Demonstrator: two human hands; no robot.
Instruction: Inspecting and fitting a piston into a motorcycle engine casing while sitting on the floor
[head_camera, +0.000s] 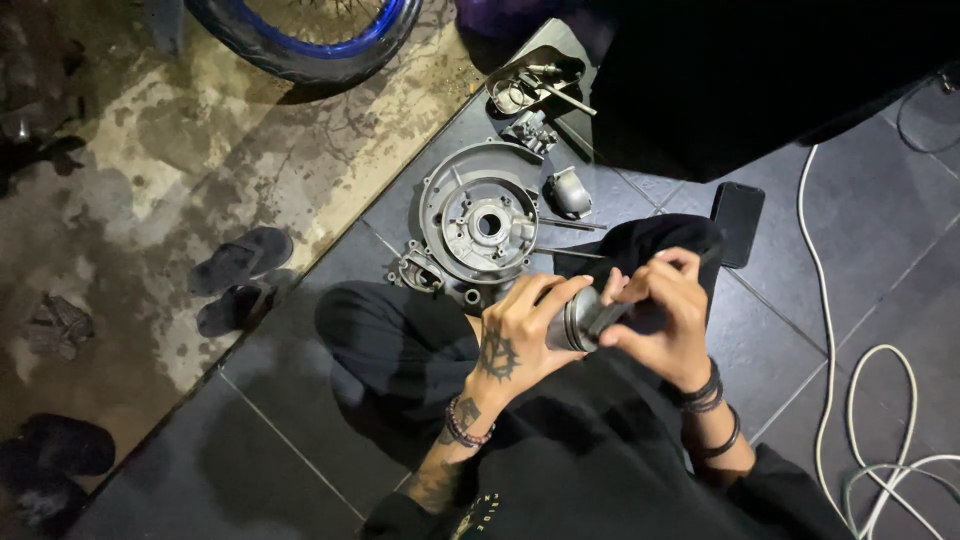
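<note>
The left hand (515, 335) is wrapping its fingers around a short grey metal cylinder (575, 318), a piston-like part with grooves ringing its round body, and is clamping it from the left side. The right hand (665, 315) is closing over the cylinder's other end, with the thumb and fingertips pinching a dark rod-like piece that is sticking out of it; what exactly that piece is cannot be told. The cylinder is sitting between both hands, held up above the person's lap and dark trousers, with its long axis lying roughly level and running left to right, tilting slightly upward toward the right hand.

Just beyond the hands, a round grey engine cover (480, 225) is lying flat on the dark floor tiles (250, 460), its open face turned upward. A small domed metal housing (568, 192) is resting just beside it, and two thin metal rods (570, 224) are lying nearby. Farther up, a shallow tray (532, 78) is holding small parts and a tool. A black phone (738, 222) is lying flat on the tiles to the right, long side pointing away from the person. White cable (880, 400) is looping along the right edge. On the stained concrete to the left, a pair of dark sandals (238, 280) is sitting, and a blue-rimmed wheel (310, 35) is showing at the top.
</note>
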